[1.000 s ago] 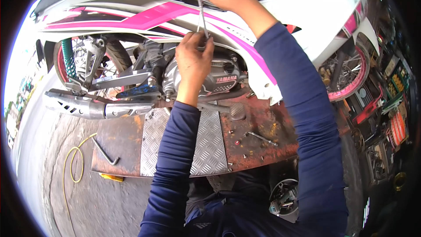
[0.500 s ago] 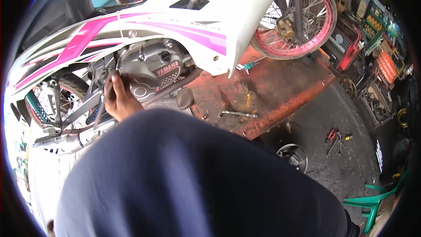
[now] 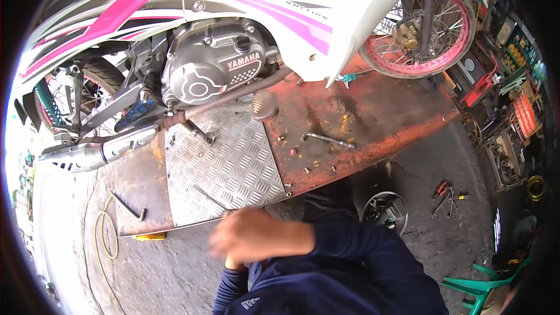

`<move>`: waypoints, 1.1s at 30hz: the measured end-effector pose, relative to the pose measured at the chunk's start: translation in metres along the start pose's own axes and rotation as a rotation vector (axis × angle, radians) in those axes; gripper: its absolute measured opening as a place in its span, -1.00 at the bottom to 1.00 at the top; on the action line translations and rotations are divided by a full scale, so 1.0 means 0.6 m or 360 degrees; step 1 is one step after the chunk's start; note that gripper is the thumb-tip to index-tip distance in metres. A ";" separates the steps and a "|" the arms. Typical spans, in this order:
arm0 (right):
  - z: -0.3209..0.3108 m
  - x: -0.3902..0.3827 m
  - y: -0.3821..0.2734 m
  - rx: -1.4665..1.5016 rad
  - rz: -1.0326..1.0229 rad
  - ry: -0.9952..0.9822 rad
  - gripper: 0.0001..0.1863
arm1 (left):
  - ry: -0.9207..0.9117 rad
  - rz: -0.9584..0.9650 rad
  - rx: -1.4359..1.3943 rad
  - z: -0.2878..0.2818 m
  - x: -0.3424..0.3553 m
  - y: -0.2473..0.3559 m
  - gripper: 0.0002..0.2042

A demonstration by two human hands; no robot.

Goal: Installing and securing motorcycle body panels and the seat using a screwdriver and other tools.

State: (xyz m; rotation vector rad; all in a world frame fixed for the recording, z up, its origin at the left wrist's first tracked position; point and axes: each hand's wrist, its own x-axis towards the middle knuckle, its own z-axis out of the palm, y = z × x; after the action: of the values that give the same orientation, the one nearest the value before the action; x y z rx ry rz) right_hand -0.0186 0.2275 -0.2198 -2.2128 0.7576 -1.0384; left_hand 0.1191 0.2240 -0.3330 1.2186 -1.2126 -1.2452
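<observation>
My right hand [image 3: 254, 234] reaches across in front of my body, blurred by motion. Its fingers look curled, and whatever they hold, if anything, is hidden. Beneath it is my left hand [image 3: 234, 261], mostly covered, with its fingers out of sight. A thin dark rod [image 3: 210, 199] runs over the checkered metal plate [image 3: 227, 157] toward my hands; I cannot tell whether it is held. Beyond the plate stands a white and pink motorcycle [image 3: 140, 3], its grey engine cover [image 3: 201, 76] facing me, apart from both hands.
An angled wrench [image 3: 329, 139], several small bolts and a red-topped small part [image 3: 293, 152] lie on the rusty orange platform [image 3: 373, 116]. A bent bar [image 3: 129, 207] lies at left. On the floor are a round bowl [image 3: 385, 210], pliers [image 3: 441, 189] and a green chair [image 3: 481, 286].
A hand that was beside the engine cover is gone from there. Both hands are now together in front of my body. The dark-clothed leg no longer blocks the platform.
</observation>
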 end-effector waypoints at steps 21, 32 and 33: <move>-0.113 -0.324 0.128 0.0431 0.1833 0.1428 -0.69 | -0.0649 0.0480 0.1599 0.291 0.232 0.046 -0.56; -0.121 -0.295 0.122 0.0657 0.1307 0.1522 -0.78 | -0.1048 -0.0413 -0.0567 0.289 0.278 -0.005 -0.74; -0.117 -0.286 0.121 0.0438 0.1214 0.1490 -0.78 | -0.1045 -0.0413 -0.0563 0.284 0.259 0.006 -0.74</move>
State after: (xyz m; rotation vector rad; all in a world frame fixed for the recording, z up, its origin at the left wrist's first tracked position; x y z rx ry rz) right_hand -0.1855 0.2796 -0.3157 -0.9447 1.5578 -1.5859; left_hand -0.0549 0.0724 -0.3338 0.7332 -1.2263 -2.0592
